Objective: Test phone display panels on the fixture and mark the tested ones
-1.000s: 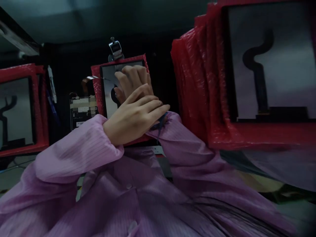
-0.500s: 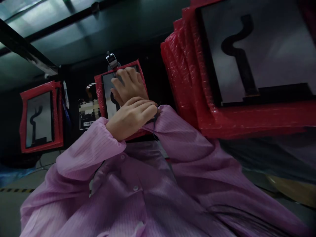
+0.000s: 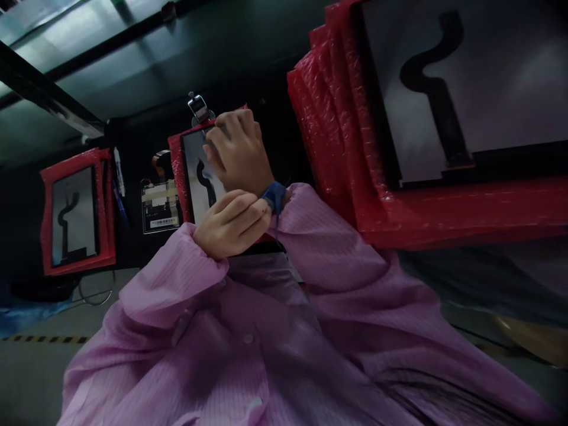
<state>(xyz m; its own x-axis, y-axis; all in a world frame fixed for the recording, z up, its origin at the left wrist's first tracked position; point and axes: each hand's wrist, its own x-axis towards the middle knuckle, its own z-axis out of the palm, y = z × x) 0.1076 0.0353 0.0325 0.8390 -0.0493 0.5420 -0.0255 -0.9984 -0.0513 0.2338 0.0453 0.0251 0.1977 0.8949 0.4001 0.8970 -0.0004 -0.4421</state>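
Observation:
My left hand (image 3: 234, 225) is closed at my right wrist, its bent fingers pinching the edge of a blue wrist strap (image 3: 275, 196). A thin dark cord hangs from the strap along the cuff. My right hand (image 3: 243, 151) is held back up, its fingers loosely bent and apart, with nothing visible in them. Beneath it lies a display panel (image 3: 194, 155) with a black curved flex cable, framed by red bubble wrap (image 3: 176, 157). Both hands hide much of this panel.
At the right rises a stack of red bubble wrap (image 3: 323, 118) with a large panel (image 3: 501, 100) on top. Leftward are another wrapped panel (image 3: 84, 216), pens (image 3: 119, 171) and a small circuit board (image 3: 160, 207). A metal tally counter (image 3: 198, 107) stands behind.
My left hand has slid off the top of my right wrist toward me, its fingers now bent at the strap. The blue strap has come into sight. My right hand has risen slightly.

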